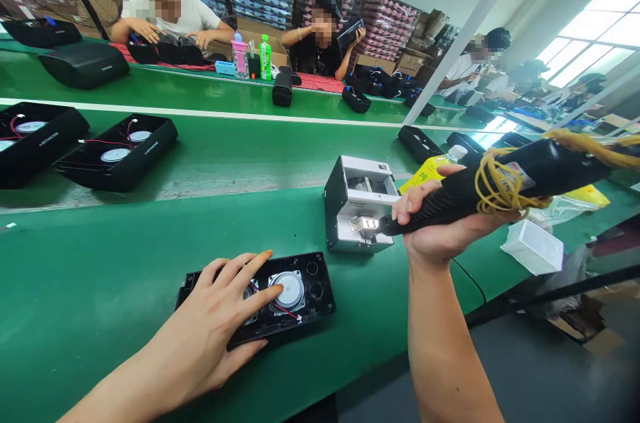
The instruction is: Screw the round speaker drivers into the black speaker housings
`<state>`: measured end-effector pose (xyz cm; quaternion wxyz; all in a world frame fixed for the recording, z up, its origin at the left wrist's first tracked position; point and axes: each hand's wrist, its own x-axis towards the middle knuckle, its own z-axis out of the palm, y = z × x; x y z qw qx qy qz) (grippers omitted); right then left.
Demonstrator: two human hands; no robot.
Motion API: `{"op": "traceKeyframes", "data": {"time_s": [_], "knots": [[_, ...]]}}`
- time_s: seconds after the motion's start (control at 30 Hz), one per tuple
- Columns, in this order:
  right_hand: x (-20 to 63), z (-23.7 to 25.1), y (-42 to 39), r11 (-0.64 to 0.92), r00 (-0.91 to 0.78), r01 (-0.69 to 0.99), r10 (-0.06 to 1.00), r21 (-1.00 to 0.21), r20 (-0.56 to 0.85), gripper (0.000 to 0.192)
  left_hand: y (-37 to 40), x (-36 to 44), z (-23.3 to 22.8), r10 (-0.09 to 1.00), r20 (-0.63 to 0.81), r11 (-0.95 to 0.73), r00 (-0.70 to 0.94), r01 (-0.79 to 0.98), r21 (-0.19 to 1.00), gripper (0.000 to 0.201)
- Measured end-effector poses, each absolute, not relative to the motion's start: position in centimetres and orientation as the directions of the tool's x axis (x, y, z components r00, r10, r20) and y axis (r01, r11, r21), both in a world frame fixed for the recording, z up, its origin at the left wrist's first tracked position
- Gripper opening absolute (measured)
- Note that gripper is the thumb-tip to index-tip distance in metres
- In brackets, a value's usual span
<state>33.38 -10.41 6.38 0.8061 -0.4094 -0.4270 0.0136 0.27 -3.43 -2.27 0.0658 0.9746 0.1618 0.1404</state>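
My left hand (227, 306) lies across a black speaker housing (320, 306), thumb along its near side and fingers reaching over toward the far edge, gripping it against the table. The index finger touches a round silver speaker driver (289, 289) inside; a second driver is partly hidden under the fingers. A short red wire with a white plug runs beside the driver. In my right hand (440, 236) is a black electric screwdriver (445, 203), wrapped with yellow rubber bands. Its tip is at the front outlet of a grey and black screw feeder (360, 199).
Open speaker housings (117, 153) stand at left on the green bench (250, 163). Behind the feeder are a yellow bottle (430, 169) and more housings. A white box (533, 246) sits at right. Several co-workers sit across the bench; a slanted white post (465, 36) rises there.
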Motion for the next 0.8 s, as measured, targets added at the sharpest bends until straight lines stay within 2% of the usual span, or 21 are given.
{"op": "traceKeyframes", "data": {"time_s": [0.37, 0.53, 0.8], "knots": [[33.6, 5.5, -10.8, 0.677, 0.56, 0.3, 0.446, -0.672, 0.698, 0.072, -3.6, 0.3, -2.3, 0.35, 0.249, -0.932, 0.903, 0.308, 0.191, 0.064], [33.3, 5.6, -11.0, 0.641, 0.559, 0.278, 0.498, -0.716, 0.663, 0.077, -3.3, 0.2, -2.6, 0.352, 0.249, -0.93, 0.902, 0.307, 0.202, 0.064], [33.3, 6.0, -11.6, 0.638, 0.526, 0.257, 0.538, -0.726, 0.658, 0.079, -3.0, 0.3, -1.7, 0.324, 0.185, -0.933, 0.928, 0.281, 0.224, 0.059]]}}
